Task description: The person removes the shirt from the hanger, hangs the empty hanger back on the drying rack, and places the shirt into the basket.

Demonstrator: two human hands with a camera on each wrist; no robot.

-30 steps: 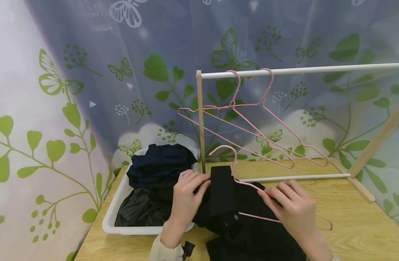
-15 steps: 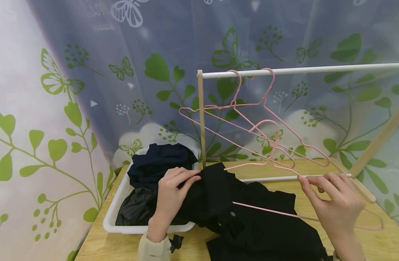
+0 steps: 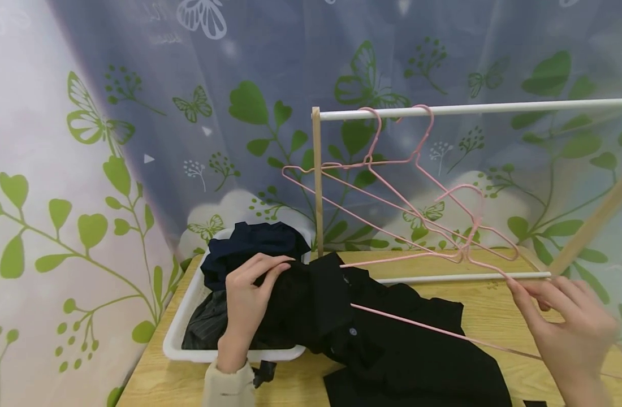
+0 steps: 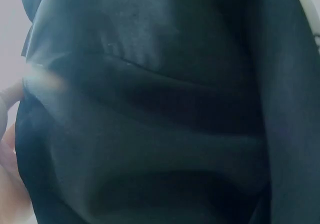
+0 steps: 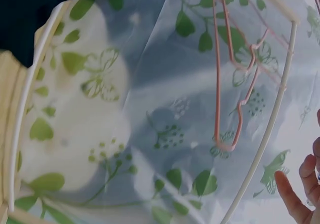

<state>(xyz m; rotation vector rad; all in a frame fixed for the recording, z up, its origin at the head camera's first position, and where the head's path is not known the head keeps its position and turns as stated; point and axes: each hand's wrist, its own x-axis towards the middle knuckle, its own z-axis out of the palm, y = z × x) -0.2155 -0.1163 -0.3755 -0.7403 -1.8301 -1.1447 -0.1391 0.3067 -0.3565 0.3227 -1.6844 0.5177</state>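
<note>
A black button-up shirt (image 3: 413, 356) lies partly on the table, its collar end raised. My left hand (image 3: 247, 299) pinches its cloth beside the collar, in front of the basket. In the left wrist view the dark shirt (image 4: 150, 109) fills nearly everything, with part of the left hand (image 4: 12, 174) at the left edge. A pink clothes hanger (image 3: 407, 320) has its left end inside the shirt near the collar; that tip is hidden. Out to the right, my right hand (image 3: 570, 333) pinches the hanger's other shoulder. Only some fingers of the right hand (image 5: 302, 189) show in the right wrist view.
A white basket (image 3: 171, 339) with dark folded clothes (image 3: 255, 246) stands at the left. Behind the shirt rises a rack with a white rail (image 3: 494, 107) and wooden posts. Two pink hangers (image 3: 392, 192) hang from the rail. A leaf-patterned curtain backs the wooden table (image 3: 148, 390).
My right hand has moved right with the hanger, drawing its hook away from the collar. The left hand has shifted left, still holding the shirt.
</note>
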